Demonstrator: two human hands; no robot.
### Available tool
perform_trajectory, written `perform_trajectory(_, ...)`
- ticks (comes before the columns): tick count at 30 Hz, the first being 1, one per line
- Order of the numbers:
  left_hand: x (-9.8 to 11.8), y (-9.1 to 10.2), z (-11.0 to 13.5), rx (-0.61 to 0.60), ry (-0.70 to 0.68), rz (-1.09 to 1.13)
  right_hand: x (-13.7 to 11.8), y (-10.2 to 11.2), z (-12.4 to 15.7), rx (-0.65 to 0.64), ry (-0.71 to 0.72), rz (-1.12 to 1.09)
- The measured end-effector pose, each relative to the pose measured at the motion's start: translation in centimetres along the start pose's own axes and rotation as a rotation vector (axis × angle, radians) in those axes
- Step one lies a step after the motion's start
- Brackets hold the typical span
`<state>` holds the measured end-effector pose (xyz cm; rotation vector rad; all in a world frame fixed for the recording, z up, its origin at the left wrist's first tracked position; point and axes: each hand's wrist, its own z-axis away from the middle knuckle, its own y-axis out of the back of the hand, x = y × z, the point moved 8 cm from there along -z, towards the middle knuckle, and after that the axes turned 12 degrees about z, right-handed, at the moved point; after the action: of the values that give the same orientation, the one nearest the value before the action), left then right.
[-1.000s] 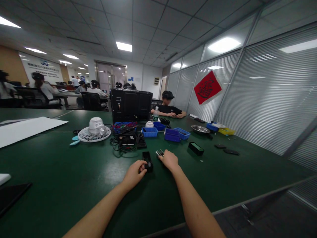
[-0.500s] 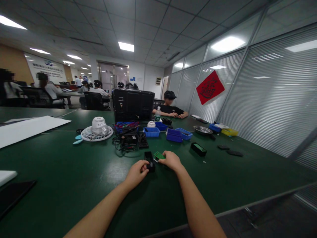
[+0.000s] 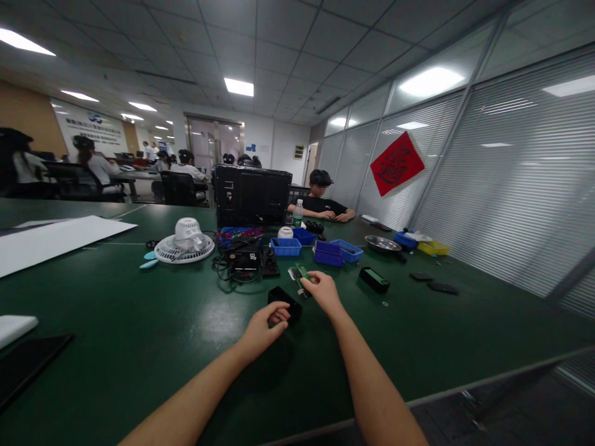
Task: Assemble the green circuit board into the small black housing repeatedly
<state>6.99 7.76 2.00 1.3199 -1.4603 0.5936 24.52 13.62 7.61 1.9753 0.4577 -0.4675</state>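
A green circuit board (image 3: 302,272) is pinched in my right hand (image 3: 324,292), raised above the table and tilted. A small pale part shows beneath the board, too small to name. My left hand (image 3: 263,329) has its fingers curled at the near-left side of a black plastic case (image 3: 292,308), which is open at the top. That hand covers part of the case. The board is apart from the case, just beyond it. Farther right lies a similar black case (image 3: 372,282) with a green board inside, touched by neither hand.
Black electronics with cables (image 3: 244,259) lie ahead, near a white fan (image 3: 186,244). Blue bins (image 3: 286,249), a metal bowl (image 3: 382,244) and a yellow tray (image 3: 434,249) stand farther back. Flat black pieces (image 3: 443,288) lie right. A person (image 3: 320,201) sits across the table (image 3: 195,365).
My right hand has lifted the circuit board and turned it more upright. The black case by my left hand has rotated and tilted, and that hand's fingers have shifted.
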Motion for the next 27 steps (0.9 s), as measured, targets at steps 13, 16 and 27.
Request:
perform_trajectory(13,-2.5,2.8,-0.6,0.215,0.189,-0.492,-4.6,-1.8,2.4,-0.034,0.202,-0.081)
perform_trajectory(16,-2.3,2.8,-0.6,0.209,0.182,-0.49,-5.1,-2.4,2.9,-0.053,0.23,0.02)
perform_trajectory(27,-2.6,2.9,-0.6,0.196,0.204,-0.482,-5.1,-2.6,3.2,-0.125,0.189,0.186)
